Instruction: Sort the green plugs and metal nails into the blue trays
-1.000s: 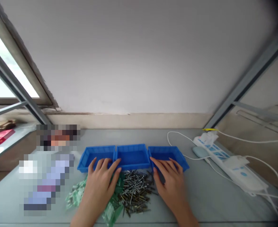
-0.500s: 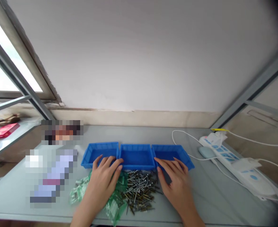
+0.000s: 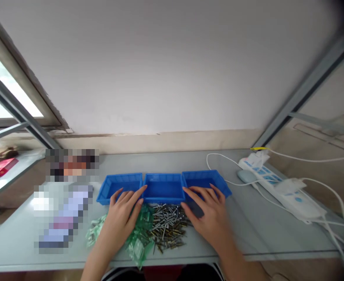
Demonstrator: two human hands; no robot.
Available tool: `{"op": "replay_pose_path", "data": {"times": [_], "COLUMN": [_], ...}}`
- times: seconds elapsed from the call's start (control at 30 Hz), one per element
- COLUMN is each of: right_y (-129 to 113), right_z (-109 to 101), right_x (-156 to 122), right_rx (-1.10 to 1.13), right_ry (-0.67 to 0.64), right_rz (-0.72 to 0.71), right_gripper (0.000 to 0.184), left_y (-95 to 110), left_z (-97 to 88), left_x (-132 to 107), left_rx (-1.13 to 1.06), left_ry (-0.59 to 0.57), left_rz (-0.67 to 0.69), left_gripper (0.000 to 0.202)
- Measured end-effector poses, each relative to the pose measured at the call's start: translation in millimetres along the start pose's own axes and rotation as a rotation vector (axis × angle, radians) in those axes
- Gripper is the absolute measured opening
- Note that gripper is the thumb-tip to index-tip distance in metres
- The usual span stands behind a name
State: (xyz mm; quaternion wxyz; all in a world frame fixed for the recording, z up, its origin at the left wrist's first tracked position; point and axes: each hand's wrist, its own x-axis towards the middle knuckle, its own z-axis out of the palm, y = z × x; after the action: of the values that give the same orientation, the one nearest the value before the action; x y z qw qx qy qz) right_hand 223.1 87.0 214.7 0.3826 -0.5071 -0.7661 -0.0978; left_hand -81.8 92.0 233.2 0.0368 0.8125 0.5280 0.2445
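We count two hands: one left hand [image 3: 119,216] and one right hand [image 3: 209,212]. Of blue plastic bins [image 3: 164,189] there are three, and they share one grey surface [image 3: 245,234]. The screws [image 3: 167,220] make one heap, but they overlap too much for us to number them. For the green plastic bags [image 3: 139,248] we cannot tell the exact count, because one forearm hides a part. We also find one white power strip [image 3: 302,209], one pale blue rounded device [image 3: 246,176] and one red box [image 3: 2,168].
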Motion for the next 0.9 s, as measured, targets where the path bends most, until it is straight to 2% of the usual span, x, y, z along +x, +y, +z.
{"op": "replay_pose_path", "data": {"times": [0.17, 0.23, 0.3, 0.37, 0.47, 0.57, 0.63, 0.7, 0.77, 0.83, 0.9], "right_y": [2.1, 2.3, 2.0, 2.0, 3.2, 5.4, 6.7, 7.5, 8.0, 8.3, 8.9], "right_z": [2.7, 2.4, 1.1, -0.6, -2.0, -1.2, 0.1, 1.3, 2.3, 3.1, 4.0], "right_x": [-1.1, -0.9, -0.6, -0.4, -0.5, -0.6, -0.5, -0.6, -0.6, -0.8, -1.1], "right_rx": [-0.015, -0.013, -0.004, 0.005, 0.008, 0.002, -0.001, 0.0, 0.004, 0.004, 0.001], "right_ry": [-0.01, 0.0, 0.015, 0.037, 0.081, 0.119, 0.134, 0.143, 0.147, 0.147, 0.143], "right_rz": [-0.003, -0.006, -0.008, -0.008, -0.009, -0.017, -0.025, -0.034, -0.043, -0.045, -0.042], "right_gripper": [0.029, 0.027, 0.027, 0.028, 0.028, 0.026, 0.026, 0.025, 0.024, 0.024, 0.024], "left_y": [-4.0, -4.6, -4.4, -4.1, -5.4, -11.4, -17.8, -24.4, -30.0, -34.3, -37.6], "left_z": [-2.2, -5.5, -11.4, -19.5, -32.8, -42.5, -45.4, -45.4, -43.6, -40.9, -37.7], "left_x": [2.7, 3.9, 3.3, -0.5, -15.4, -41.9, -63.1, -83.0, -97.9, -106.1, -108.3], "left_rx": [-0.037, -0.018, 0.026, 0.063, 0.05, 0.051, 0.083, 0.11, 0.131, 0.14, 0.127], "left_ry": [-0.017, 0.016, 0.115, 0.262, 0.47, 0.551, 0.504, 0.389, 0.255, 0.159, 0.13], "left_rz": [0.013, 0.023, 0.019, -0.001, -0.045, -0.08, -0.102, -0.109, -0.1, -0.095, -0.092], "left_gripper": [0.045, 0.046, 0.043, 0.037, 0.027, 0.022, 0.021, 0.025, 0.037, 0.049, 0.051]}}
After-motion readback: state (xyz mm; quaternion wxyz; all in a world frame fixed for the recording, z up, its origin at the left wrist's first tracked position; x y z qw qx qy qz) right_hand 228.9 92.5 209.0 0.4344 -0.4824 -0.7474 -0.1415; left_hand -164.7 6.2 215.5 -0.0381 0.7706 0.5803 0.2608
